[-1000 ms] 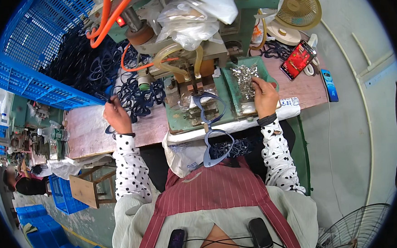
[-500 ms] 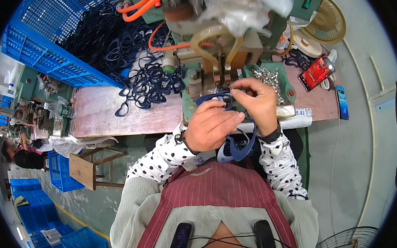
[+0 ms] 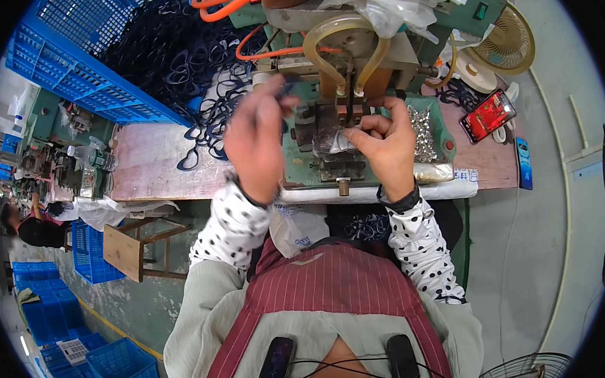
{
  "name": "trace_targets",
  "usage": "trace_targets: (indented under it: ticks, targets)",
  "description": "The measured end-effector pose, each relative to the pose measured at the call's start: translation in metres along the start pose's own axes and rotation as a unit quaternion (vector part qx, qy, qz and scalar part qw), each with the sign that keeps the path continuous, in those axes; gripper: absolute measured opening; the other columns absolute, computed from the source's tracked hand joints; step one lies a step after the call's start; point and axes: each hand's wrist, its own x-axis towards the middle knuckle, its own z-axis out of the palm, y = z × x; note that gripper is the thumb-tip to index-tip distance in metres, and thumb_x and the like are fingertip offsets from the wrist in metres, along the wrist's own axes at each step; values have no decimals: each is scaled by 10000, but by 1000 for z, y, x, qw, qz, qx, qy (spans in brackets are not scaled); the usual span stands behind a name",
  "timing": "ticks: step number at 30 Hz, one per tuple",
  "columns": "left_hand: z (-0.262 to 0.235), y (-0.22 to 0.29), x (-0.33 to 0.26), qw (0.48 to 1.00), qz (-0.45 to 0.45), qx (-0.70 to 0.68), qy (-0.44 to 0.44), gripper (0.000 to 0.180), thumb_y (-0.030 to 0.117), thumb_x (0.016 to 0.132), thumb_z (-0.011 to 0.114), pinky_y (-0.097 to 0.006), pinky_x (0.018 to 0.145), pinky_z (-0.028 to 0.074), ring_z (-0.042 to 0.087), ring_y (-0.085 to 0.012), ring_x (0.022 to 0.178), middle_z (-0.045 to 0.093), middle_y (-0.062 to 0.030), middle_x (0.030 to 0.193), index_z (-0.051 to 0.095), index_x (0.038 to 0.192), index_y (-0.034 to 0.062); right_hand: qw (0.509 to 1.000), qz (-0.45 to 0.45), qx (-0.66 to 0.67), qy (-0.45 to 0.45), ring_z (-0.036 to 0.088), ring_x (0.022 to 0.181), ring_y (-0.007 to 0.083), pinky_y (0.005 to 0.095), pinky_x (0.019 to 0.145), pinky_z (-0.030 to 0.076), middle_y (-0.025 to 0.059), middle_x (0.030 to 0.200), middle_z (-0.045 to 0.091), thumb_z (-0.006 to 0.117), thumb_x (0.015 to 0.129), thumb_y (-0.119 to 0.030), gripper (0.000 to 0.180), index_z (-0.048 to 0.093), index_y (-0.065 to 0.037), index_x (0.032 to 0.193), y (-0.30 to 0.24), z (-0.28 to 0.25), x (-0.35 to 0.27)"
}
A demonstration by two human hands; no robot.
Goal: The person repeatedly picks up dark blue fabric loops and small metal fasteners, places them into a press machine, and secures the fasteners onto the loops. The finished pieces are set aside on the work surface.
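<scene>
My left hand [image 3: 255,147] is raised over the left side of a green press machine [image 3: 297,158], near the pile of dark blue loop-shaped pieces [image 3: 209,129]. Motion smears its fingers, and I cannot see whether they hold anything. My right hand [image 3: 393,145] is at the press head [image 3: 349,110], thumb and fingers pinched together just beside its copper-coloured tips. What lies between those fingers is too small to make out. Clear plastic wrap [image 3: 341,141] covers the part left of my right thumb. A green tray of small shiny metal parts [image 3: 422,134] sits right of that hand.
A blue crate [image 3: 95,91] and a heap of dark loops stand at the back left. Orange hoses [image 3: 235,0] cross above the press. A red-screened phone [image 3: 488,115], a blue phone [image 3: 523,163] and a fan [image 3: 505,41] are at right. More dark loops [image 3: 364,227] lie below the table edge.
My left hand has moved up and left, away from my right hand. The blue loops held between my hands are gone from there. My right hand stays pinched near the press head.
</scene>
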Motion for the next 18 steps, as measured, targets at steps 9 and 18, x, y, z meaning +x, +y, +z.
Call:
trace_targets:
  ticks: [9,18]
  targets:
    - [-8,-26,-27,888,365,115,-256,370,28,690,637,-404,791,490,629,-263,856,677,-95,1033,655,1059,33,999,-3,27,21,555,685,57,204,607,447,76,840,685,746,737,12,507,468,20,1161,6,-2,0]
    - [21,-51,-48,863,376,16,-336,422,64,808,680,-470,977,481,631,-299,1087,640,-172,1199,607,1219,4,916,-74,-340,202,643,742,144,275,689,501,69,840,704,726,806,-70,375,582,-30,1150,79,-103,28]
